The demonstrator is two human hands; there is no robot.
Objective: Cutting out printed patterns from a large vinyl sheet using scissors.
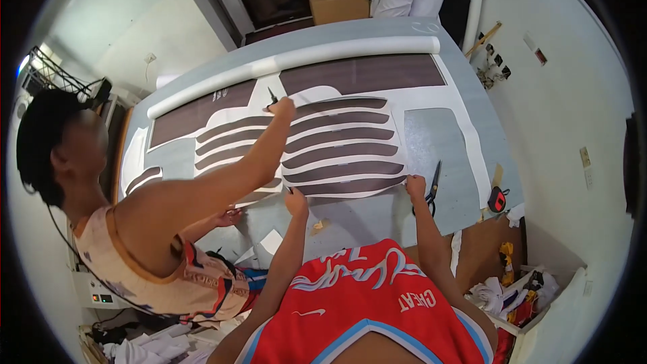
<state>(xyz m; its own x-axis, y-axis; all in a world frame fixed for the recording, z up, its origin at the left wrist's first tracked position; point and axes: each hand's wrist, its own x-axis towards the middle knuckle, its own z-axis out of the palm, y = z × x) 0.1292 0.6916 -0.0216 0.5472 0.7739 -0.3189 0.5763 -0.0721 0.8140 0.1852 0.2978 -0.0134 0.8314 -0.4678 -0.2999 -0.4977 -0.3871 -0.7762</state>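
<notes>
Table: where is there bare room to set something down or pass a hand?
One bare grey patch lies right of the striped brown-and-white sheet, above the scissors. Another bare strip runs along the near table edge between the left hand and right hand. The middle is crowded: the sheet, both hands, and a co-worker's arm.

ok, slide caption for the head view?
Both hands pin a white cut-out sheet while a co-worker's hand marks it.
</notes>
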